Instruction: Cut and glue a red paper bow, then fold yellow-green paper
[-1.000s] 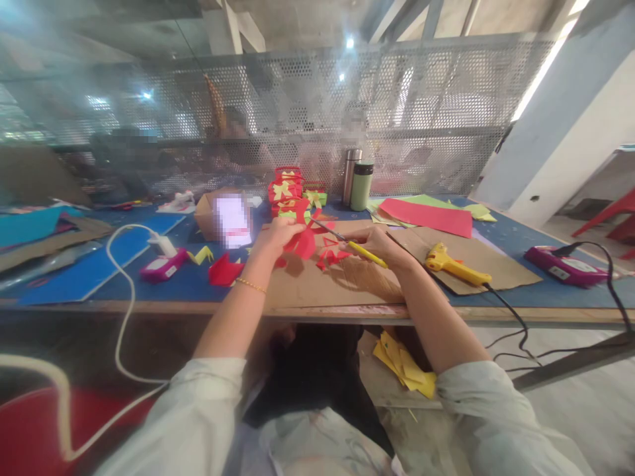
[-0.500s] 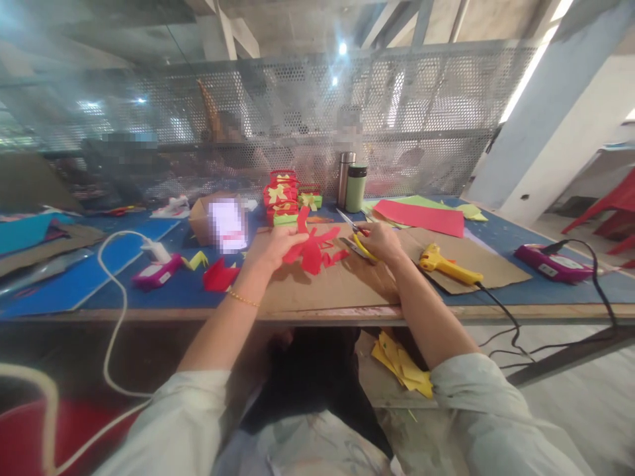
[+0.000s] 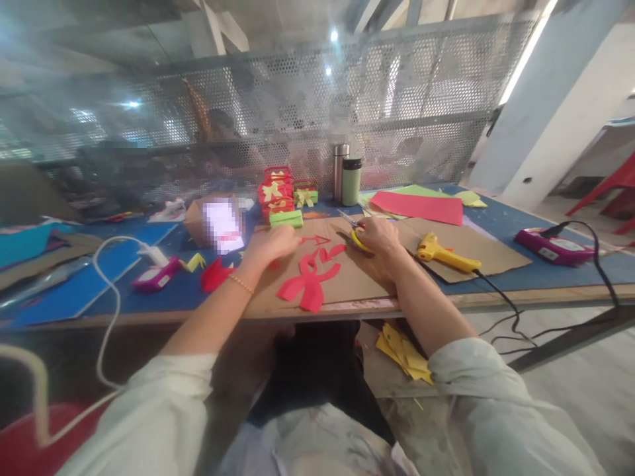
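Gripping yellow-handled scissors (image 3: 364, 243) in right hand (image 3: 380, 235), with fingers folded tight around the handles and blades pointing away, over brown cardboard sheet (image 3: 367, 284). Holding left hand (image 3: 280, 243) low at the sheet's left part, with fingers curled mostly closed. Can't see those fingertips, so can't tell about any hold. Showing cut red paper pieces (image 3: 311, 292) flat on the cardboard, between both hands and spread toward the near edge. Past left hand: red boxes (image 3: 276, 205) with yellow bows, stacked behind green box (image 3: 286, 219). Beyond scissors: green flask (image 3: 352, 182) just beside steel flask (image 3: 339, 168). Right of right hand: yellow glue gun (image 3: 446, 254) on second cardboard piece (image 3: 501, 258).
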`<state>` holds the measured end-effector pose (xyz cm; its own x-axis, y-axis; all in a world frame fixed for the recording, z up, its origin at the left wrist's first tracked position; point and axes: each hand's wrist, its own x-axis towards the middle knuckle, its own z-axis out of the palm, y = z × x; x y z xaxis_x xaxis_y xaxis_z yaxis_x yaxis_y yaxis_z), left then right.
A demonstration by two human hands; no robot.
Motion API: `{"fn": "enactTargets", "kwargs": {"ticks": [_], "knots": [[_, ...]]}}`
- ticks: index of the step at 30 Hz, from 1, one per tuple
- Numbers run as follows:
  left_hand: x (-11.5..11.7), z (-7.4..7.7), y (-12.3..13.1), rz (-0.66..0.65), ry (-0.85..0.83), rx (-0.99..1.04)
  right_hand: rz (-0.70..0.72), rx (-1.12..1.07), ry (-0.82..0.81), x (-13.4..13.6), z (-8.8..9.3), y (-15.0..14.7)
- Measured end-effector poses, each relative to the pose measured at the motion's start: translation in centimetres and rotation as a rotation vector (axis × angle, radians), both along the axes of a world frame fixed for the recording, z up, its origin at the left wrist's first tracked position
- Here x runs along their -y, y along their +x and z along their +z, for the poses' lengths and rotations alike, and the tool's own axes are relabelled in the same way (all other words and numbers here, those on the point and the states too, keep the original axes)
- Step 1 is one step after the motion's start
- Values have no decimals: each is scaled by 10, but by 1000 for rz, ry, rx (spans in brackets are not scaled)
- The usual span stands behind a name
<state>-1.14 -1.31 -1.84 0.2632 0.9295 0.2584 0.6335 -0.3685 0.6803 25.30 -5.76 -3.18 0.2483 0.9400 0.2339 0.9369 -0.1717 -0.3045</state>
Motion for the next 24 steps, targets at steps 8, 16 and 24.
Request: {"fn": "enactTargets", "kwargs": {"ticks": [8,16,24], "knots": [[14,-20,57,-351,-173,-93,12,1,34,1,-1,-1],[6,-20,82,-238,170,-648,18,11,24,3,0,-4],[-14,-32,86,-285,182,-586,9,12,19,1,-1,-2]]}}
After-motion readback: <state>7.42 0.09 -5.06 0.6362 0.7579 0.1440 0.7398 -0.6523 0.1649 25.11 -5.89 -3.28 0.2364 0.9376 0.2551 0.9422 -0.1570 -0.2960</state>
